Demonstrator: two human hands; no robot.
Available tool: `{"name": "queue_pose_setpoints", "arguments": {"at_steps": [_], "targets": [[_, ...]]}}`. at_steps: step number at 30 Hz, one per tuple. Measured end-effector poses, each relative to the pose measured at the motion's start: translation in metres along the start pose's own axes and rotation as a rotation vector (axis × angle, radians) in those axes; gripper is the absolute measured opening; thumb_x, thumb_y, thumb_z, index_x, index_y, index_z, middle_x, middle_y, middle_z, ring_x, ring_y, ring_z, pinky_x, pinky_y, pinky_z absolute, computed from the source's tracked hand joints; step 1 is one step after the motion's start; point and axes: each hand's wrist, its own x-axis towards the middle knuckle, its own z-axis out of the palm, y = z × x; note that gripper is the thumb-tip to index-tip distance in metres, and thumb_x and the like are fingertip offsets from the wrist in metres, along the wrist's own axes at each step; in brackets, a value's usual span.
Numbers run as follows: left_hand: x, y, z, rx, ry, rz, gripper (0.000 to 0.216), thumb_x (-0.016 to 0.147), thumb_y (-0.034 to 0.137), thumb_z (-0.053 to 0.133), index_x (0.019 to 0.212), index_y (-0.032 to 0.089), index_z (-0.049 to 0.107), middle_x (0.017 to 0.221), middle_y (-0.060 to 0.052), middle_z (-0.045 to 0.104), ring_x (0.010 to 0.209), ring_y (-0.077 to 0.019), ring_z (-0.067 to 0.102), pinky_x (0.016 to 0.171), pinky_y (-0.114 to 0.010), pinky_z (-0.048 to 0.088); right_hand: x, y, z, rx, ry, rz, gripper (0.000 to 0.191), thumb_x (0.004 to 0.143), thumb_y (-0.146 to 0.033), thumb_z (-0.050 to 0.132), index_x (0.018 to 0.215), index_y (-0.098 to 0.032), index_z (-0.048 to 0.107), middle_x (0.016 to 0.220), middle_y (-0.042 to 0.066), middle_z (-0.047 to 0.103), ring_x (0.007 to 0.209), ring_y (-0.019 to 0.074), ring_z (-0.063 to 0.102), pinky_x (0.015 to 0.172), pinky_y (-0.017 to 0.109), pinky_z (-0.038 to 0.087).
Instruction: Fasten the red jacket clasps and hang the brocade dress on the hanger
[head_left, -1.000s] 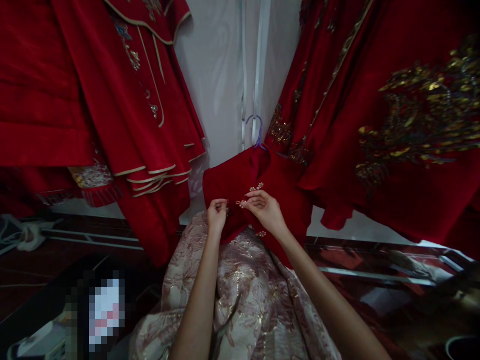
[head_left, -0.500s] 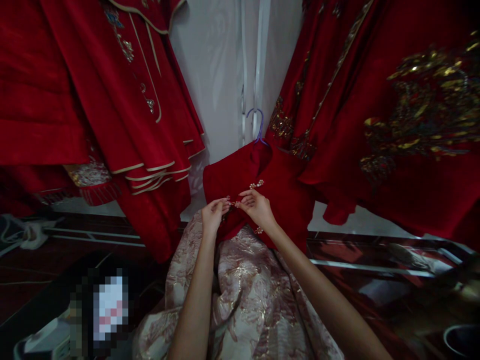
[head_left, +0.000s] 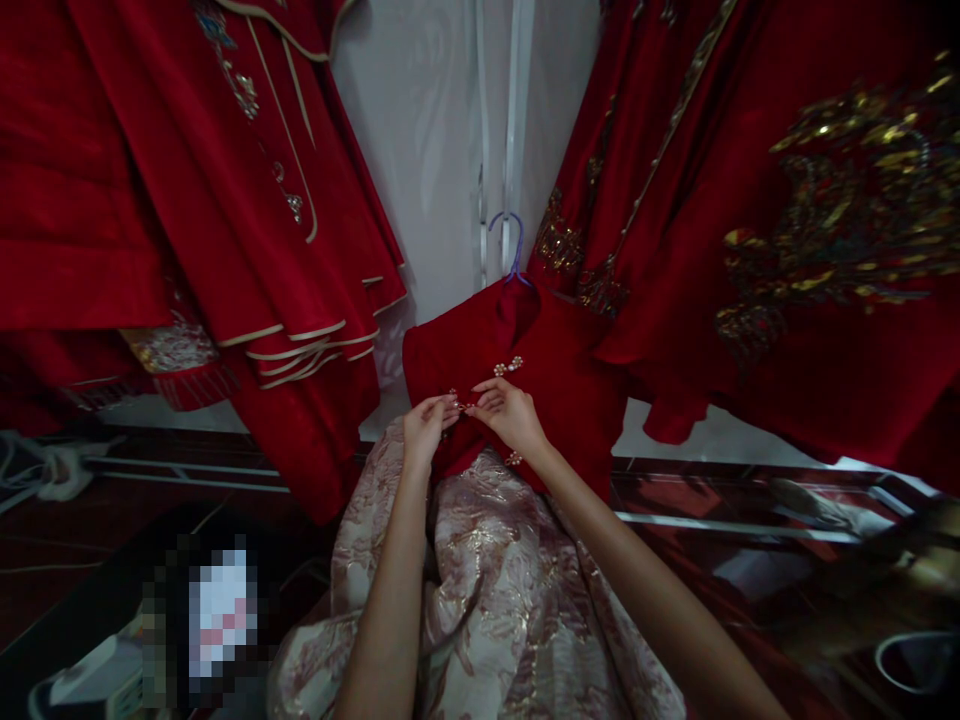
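Note:
A small red jacket [head_left: 559, 360] hangs on a purple hanger [head_left: 513, 243] in front of me, above a pale pink brocade skirt [head_left: 487, 590]. My left hand [head_left: 424, 430] and my right hand [head_left: 512, 415] meet at the jacket's front opening. Both pinch a pearl knot button [head_left: 463, 404] between their fingertips. A second pearl button [head_left: 508, 366] sits just above my right hand, and a third [head_left: 514, 459] shows below my right wrist.
Red velvet robes with cream piping [head_left: 225, 200] hang at the left. Red robes with gold embroidery [head_left: 810, 220] hang at the right. A white wall with a vertical rail [head_left: 495, 120] stands behind. A dark glossy floor [head_left: 720, 510] lies below, with white cloth [head_left: 45, 470] at the far left.
My left hand has risen slightly to meet my right hand at the button. The view has tilted a little, so the garments sit higher in the picture.

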Motion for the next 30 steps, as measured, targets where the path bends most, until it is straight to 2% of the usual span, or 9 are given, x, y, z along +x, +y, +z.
{"name": "queue_pose_setpoints", "arguments": {"at_steps": [3,12,16,24,30], "targets": [[-0.002,0.001,0.001,0.006,-0.01,-0.001,0.028,0.072,0.035,0.065,0.083,0.009,0.067,0.094,-0.013,0.07,0.071,-0.0143,0.067,0.075,-0.033,0.056,0.0,-0.003,0.002,-0.01,0.013,-0.007,0.029,0.068,-0.023,0.068,0.095,-0.019,0.058,0.072,-0.001,0.063,0.063,0.0117,0.061,0.063,0.025,0.051],[-0.003,-0.001,0.004,0.06,-0.03,0.048,0.028,0.059,0.027,0.075,0.081,0.01,0.071,0.083,-0.008,0.072,0.073,-0.015,0.067,0.079,-0.033,0.054,-0.001,-0.002,0.012,-0.068,0.12,-0.014,0.034,0.072,-0.023,0.064,0.105,-0.018,0.055,0.074,0.0,0.062,0.066,0.0124,0.061,0.064,0.025,0.052],[-0.001,-0.005,0.004,0.092,-0.045,0.075,0.026,0.06,0.027,0.073,0.08,0.01,0.071,0.079,-0.009,0.072,0.07,-0.0153,0.067,0.076,-0.033,0.054,0.0,0.003,0.012,-0.056,0.147,-0.012,0.037,0.074,-0.022,0.063,0.109,-0.018,0.052,0.073,0.0,0.062,0.065,0.012,0.061,0.063,0.024,0.052],[-0.003,-0.007,0.005,-0.004,-0.053,0.014,0.033,0.056,0.027,0.076,0.083,0.009,0.071,0.082,-0.01,0.072,0.074,-0.0164,0.067,0.081,-0.035,0.053,-0.001,0.005,0.014,-0.118,0.154,-0.097,0.033,0.076,-0.02,0.061,0.108,-0.019,0.054,0.076,0.0,0.062,0.069,0.0118,0.061,0.068,0.025,0.052],[0.0,-0.009,0.001,0.126,-0.065,0.113,0.027,0.058,0.025,0.075,0.08,0.009,0.069,0.081,-0.01,0.071,0.073,-0.0162,0.066,0.079,-0.034,0.053,-0.004,0.003,0.015,-0.093,0.173,-0.1,0.037,0.077,-0.018,0.06,0.113,-0.019,0.051,0.077,0.001,0.061,0.069,0.0116,0.06,0.068,0.025,0.052]]}}
